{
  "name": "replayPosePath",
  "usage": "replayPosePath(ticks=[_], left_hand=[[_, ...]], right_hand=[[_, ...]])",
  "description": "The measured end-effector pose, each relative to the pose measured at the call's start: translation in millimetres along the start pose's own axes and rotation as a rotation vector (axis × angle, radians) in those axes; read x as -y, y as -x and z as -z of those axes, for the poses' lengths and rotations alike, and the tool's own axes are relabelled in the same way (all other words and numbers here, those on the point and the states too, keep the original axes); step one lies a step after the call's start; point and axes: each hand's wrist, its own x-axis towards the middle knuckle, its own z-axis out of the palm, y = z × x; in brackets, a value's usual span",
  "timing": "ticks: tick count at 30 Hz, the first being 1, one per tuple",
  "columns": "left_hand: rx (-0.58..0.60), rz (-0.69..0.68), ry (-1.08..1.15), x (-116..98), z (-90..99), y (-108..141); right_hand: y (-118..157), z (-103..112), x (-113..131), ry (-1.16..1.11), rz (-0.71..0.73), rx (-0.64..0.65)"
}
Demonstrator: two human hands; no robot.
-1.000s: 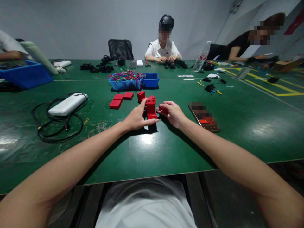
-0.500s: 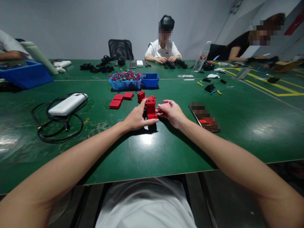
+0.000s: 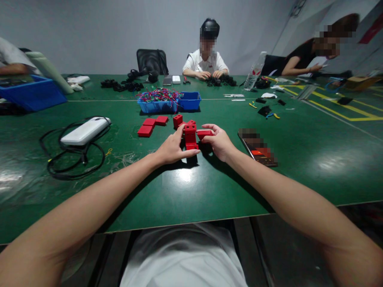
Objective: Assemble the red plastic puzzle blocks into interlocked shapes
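Note:
My left hand (image 3: 172, 148) grips a red block stack (image 3: 190, 135) between thumb and fingers, with two dark holes in its top. Just right of the stack, my right hand (image 3: 220, 143) pinches a flat red block (image 3: 205, 134). Behind the stack stands another red block with holes (image 3: 177, 120), and part of a further red piece shows beside it. Several flat red blocks (image 3: 149, 123) lie to the left on the green table (image 3: 191, 191).
A white power bank (image 3: 86, 131) with a looped black cable lies left, a phone (image 3: 257, 148) right. Behind are a blue bin of wires (image 3: 158, 107), a smaller blue bin (image 3: 190, 104) and a plastic bottle (image 3: 255, 71). Other people sit around the table.
The red block in my right hand has turned and now shows a darker, flatter side. My left hand and its stack have hardly moved. The person at right has raised a hand holding something white.

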Motion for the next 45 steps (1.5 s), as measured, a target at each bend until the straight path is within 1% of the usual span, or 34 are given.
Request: replayPosePath(ticks=[3,9,16,20,25,29,32,36,42,45], left_hand=[[-0.001,0.000,-0.006,0.3,-0.5,-0.4],[-0.005,-0.002,-0.002,0.9,-0.1,-0.4],[-0.006,-0.010,-0.001,2.8,-0.7,0.0],[-0.009,-0.010,-0.001,3.5,-1.1,-0.8],[-0.003,0.010,0.003,2.3,0.0,-0.9],[0.001,-0.001,0.008,2.6,-0.5,-0.1],[-0.001,-0.003,0.005,3.5,-1.1,0.2],[-0.002,-0.013,0.018,3.3,-0.9,-0.3],[0.001,0.015,0.023,1.8,-0.6,-0.5],[-0.005,0.016,0.019,1.7,-1.0,-0.3]], right_hand=[[-2.0,1.8,-3.6,0.020,0.029,0.021],[-5.0,2.9,-8.9,0.094,0.032,-0.024],[-3.8,2.2,-6.9,0.093,0.055,-0.053],[-2.8,-1.0,-4.1,0.004,0.009,-0.043],[-2.8,-3.5,0.9,-0.098,-0.059,-0.072],[-3.7,-1.3,2.4,-0.172,-0.079,-0.047],[-4.8,-0.8,1.6,-0.169,-0.082,-0.054],[-4.6,-2.1,0.7,-0.180,-0.085,-0.107],[-3.7,-1.8,0.3,-0.176,-0.104,-0.093],[-3.1,-2.2,1.6,-0.140,-0.141,-0.098]])
